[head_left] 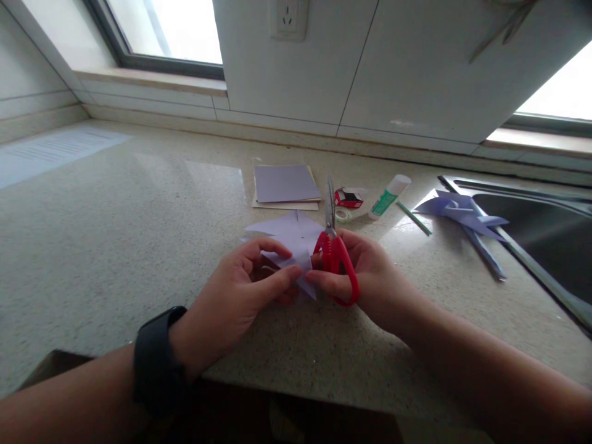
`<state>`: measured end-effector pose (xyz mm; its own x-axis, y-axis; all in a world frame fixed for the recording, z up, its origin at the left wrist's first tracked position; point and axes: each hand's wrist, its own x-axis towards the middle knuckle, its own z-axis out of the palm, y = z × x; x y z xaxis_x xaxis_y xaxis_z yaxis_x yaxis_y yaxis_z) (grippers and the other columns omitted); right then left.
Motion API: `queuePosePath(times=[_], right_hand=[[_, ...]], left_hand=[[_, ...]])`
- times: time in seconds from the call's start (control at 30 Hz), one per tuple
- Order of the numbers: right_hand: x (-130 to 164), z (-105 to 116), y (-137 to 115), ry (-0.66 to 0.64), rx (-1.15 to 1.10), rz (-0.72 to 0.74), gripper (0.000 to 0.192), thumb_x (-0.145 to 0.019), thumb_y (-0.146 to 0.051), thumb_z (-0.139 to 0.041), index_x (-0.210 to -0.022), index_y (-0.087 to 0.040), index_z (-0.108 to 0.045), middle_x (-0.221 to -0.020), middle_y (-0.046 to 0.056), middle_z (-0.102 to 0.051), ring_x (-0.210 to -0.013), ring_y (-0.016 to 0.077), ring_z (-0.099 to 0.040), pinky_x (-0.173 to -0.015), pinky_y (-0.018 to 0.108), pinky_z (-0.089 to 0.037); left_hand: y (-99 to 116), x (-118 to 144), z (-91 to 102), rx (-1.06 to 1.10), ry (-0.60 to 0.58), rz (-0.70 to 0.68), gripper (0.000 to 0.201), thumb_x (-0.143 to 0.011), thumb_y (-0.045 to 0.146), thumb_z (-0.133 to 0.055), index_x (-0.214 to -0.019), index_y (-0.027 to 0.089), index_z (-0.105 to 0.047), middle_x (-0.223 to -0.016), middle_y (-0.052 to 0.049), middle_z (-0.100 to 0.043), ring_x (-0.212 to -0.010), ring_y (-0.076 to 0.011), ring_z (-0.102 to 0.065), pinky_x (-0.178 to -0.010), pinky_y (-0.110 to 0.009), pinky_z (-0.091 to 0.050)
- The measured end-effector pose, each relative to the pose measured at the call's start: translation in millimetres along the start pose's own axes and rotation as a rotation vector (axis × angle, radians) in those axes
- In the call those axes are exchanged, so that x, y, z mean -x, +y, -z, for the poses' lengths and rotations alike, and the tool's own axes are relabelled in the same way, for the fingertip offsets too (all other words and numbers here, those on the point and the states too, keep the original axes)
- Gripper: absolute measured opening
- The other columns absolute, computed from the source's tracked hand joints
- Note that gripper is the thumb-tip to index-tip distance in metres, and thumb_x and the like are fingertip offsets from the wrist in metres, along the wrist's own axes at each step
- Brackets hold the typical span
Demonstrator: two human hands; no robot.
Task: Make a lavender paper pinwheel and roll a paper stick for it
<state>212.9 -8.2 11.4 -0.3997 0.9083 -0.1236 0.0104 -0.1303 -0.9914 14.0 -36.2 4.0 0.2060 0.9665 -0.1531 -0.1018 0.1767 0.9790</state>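
A cut sheet of lilac paper (296, 237) is pinched at its near corner by the left hand (240, 290) on the counter (115, 234), so it is steadied. Red scissors (335, 253) are clasped in the right hand's (370, 277) grip, blades pointing away, kept clear of the paper.

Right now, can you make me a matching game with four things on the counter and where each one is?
Things:
1. scissors
2. glue stick
3. pinwheel
4. paper stack

Places:
A. lying beside the sink edge
B. flat on the counter, behind the cut paper
C. in the right hand, blades pointing away
D. lying between the red tape holder and the pinwheel

Pairs: 1-C, 2-D, 3-A, 4-B
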Motion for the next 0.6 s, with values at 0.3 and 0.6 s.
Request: queuePosePath(times=[0.3,0.6], right_hand=[[-1.7,3.0,0.0,-0.007,0.031,0.035,0.031,-0.074,-0.031,-0.084,-0.084,-0.019,-0.057,-0.072,-0.004,-0.059,-0.059,0.0095,-0.049,-0.052,0.023,-0.037],[0.6,5.9,1.3,-0.06,0.033,-0.014,0.035,-0.069,-0.02,-0.087,-0.092,-0.018,-0.061,-0.085,0.001,-0.07,-0.068,0.0114,-0.059,-0.058,0.022,-0.043]], left_hand=[[-4.7,-1.9,3.1,0.067,-0.035,0.006,0.039,-0.087,0.03,-0.078,-0.12,0.022,-0.059,-0.074,0.003,-0.072,-0.066,-0.0113,-0.068,-0.064,-0.02,-0.053],[-5.0,-2.8,3.4,0.052,-0.046,0.004,0.014,-0.085,0.029,-0.078,-0.093,0.02,-0.072,-0.079,0.002,-0.072,-0.067,-0.0077,-0.064,-0.064,-0.017,-0.048]])
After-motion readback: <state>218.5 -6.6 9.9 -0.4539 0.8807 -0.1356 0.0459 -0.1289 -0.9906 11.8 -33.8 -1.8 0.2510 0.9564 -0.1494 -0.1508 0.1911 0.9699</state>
